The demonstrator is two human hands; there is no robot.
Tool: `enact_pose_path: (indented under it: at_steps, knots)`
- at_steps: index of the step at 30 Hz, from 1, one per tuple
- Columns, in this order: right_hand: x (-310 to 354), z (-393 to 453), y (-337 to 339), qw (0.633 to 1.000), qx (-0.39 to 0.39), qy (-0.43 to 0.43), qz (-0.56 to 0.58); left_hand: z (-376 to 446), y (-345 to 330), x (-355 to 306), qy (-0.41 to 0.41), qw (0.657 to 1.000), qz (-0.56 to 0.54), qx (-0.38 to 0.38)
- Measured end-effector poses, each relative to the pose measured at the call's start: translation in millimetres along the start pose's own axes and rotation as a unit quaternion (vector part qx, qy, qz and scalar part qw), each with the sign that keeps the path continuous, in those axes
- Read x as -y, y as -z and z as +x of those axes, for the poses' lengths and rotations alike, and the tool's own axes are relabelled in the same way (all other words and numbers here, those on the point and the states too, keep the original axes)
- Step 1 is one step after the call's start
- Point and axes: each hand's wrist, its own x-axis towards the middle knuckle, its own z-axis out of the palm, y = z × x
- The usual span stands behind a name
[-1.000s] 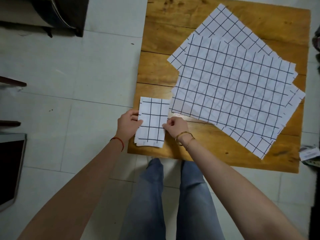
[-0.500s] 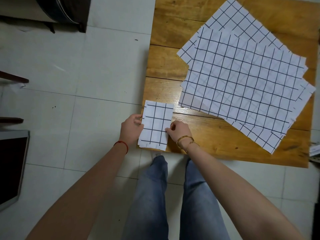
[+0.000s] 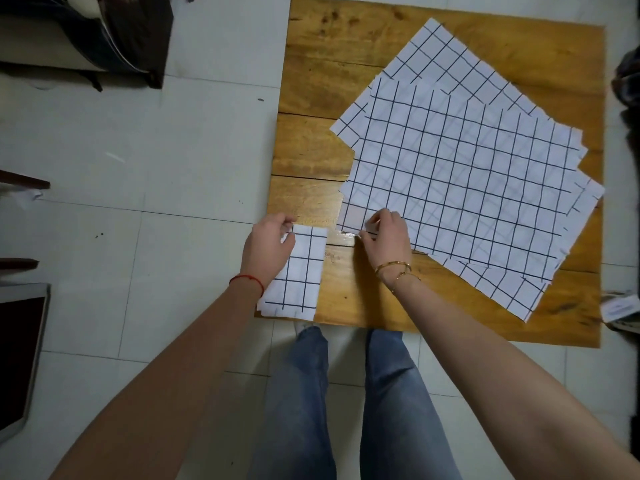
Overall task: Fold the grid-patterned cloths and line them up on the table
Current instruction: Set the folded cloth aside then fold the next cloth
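A small folded grid-patterned cloth lies at the near left corner of the wooden table. My left hand lies over its left side, fingers curled at its top left corner. A stack of several unfolded grid cloths is spread over the middle and right of the table. My right hand pinches the near left edge of the top unfolded cloth.
White tiled floor surrounds the table. A dark bag lies at the top left and a framed dark panel at the left edge. My jeans-clad legs stand at the table's near edge. A small box sits at the right.
My right hand left the folded cloth and moved right onto the corner of the unfolded stack. My left hand stayed on the folded cloth, shifting toward its top corner.
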Motion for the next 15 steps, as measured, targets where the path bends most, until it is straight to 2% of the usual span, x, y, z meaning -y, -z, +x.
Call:
enact_pose_path:
  at_steps: [7,11,15]
  knots:
    - [-10.9,24.5,-11.6,0.998,0.032,0.029,-0.037,28.5,-22.8,-20.6,-0.019,1.000,0.010,0.015]
    - [-15.9,32.1,-12.1,0.998,0.045,0.035,-0.036,38.1,-30.8,-28.0,-0.031,0.998,0.016,0.048]
    - [-22.6,39.6,2.6,0.995,0.076,0.034,0.054,45.5,-35.4,-40.4,-0.047,0.995,0.017,0.085]
